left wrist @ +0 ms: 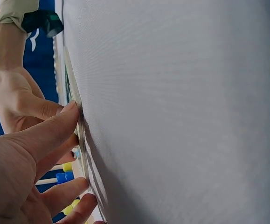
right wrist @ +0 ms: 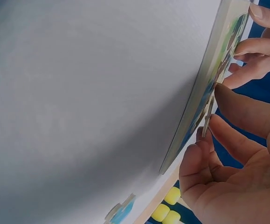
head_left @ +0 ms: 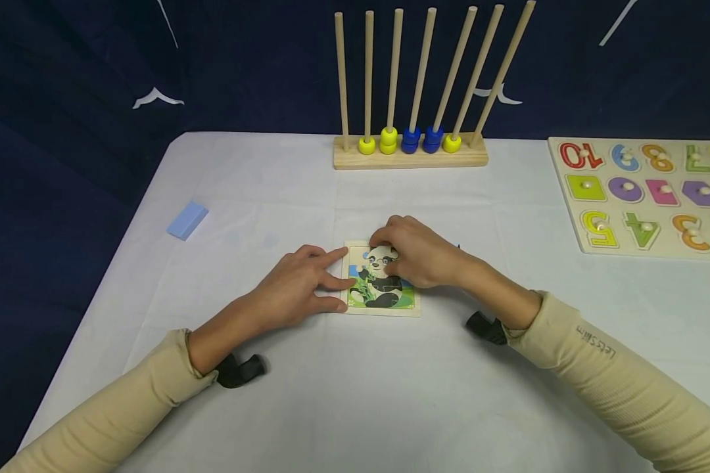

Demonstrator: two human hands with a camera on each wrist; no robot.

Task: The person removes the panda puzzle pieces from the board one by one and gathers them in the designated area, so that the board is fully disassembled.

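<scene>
A small panda jigsaw puzzle in a pale wooden frame lies flat at mid-table in the head view. My left hand has its fingers spread, with fingertips touching the frame's left side and one reaching onto the picture. Over the upper right part of the picture, my right hand pinches a thin puzzle piece between thumb and fingers. In the right wrist view that piece stands tilted against the puzzle's surface. My right fingers hide part of the picture in the head view.
A loose puzzle piece with light blue on it lies beyond the puzzle. Behind stands a wooden peg rack with yellow and blue beads. A number-and-shape board is at the right, a blue block at the left.
</scene>
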